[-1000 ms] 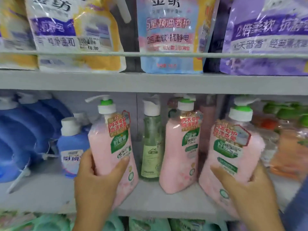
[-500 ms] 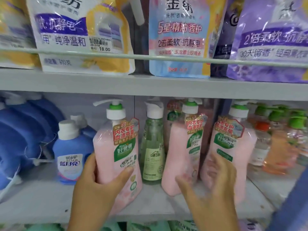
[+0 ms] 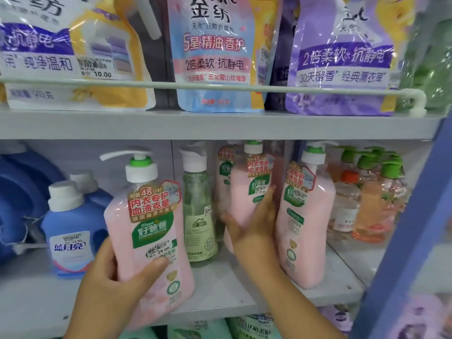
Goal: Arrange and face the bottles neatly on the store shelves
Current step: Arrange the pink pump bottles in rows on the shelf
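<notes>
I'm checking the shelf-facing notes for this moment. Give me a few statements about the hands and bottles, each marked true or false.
1. The left hand grips a pink pump bottle. True.
2. The right hand holds the green bottle. False: it is on the middle pink bottle.
3. The blue bottle has a white cap. True.
4. The upper shelf holds pump bottles. False: it holds refill pouches.
5. The rightmost pink bottle lies flat. False: it stands, untouched.

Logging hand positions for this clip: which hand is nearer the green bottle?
Right. The right hand grips the middle pink bottle just right of the green bottle; the left hand is lower left.
</notes>
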The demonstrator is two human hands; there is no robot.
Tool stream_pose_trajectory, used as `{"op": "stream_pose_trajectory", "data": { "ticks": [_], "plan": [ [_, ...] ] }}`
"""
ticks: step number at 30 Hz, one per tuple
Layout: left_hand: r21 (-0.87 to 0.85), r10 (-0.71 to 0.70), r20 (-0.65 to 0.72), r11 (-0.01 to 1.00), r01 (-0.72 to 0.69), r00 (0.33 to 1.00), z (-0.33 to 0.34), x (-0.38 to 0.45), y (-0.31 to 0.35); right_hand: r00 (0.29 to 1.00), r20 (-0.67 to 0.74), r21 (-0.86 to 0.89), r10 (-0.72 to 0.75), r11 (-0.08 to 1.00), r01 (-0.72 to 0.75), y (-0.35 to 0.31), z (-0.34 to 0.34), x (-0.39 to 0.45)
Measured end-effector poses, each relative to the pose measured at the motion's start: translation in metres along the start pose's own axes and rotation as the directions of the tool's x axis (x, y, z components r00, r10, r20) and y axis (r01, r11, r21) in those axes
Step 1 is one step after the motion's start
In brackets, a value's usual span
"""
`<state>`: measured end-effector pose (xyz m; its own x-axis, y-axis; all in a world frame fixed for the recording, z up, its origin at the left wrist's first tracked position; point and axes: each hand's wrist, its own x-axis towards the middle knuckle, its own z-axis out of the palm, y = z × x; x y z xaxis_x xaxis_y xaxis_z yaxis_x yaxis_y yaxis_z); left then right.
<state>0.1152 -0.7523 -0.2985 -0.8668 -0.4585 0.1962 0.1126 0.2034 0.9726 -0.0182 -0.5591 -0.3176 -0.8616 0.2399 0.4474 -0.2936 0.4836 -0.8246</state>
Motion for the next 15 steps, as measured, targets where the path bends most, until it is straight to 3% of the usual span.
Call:
{"op": "stream_pose_trajectory", "data": {
  "ticks": [3,6,9,13,15],
  "plan": [
    [-0.017,-0.002,0.032,1.0,0.003,0.999,0.005,-0.004,-0.001,0.996,0.092,0.021,-0.014,1.0,0.012,-0.007,-0.021,-0.012],
    [-0.028,0.014,0.096,1.0,-0.011,0.995,0.019,-0.007,0.002,0.951,0.309,0.077,0.024,0.996,-0.05,-0.02,-0.057,-0.042],
    [-0.033,0.066,0.144,0.998,-0.062,0.987,0.039,-0.006,-0.001,0.944,0.327,0.261,-0.036,0.964,-0.054,-0.021,-0.083,-0.049],
    [0.028,0.209,0.21,0.975,-0.219,0.955,0.073,-0.009,0.005,0.91,0.411,0.353,-0.054,0.93,-0.104,-0.023,-0.098,-0.054],
    [0.165,0.332,0.304,0.905,-0.393,0.893,0.089,-0.012,0.007,0.913,0.394,0.303,-0.1,0.953,-0.026,-0.028,-0.103,-0.057]
  ]
}}
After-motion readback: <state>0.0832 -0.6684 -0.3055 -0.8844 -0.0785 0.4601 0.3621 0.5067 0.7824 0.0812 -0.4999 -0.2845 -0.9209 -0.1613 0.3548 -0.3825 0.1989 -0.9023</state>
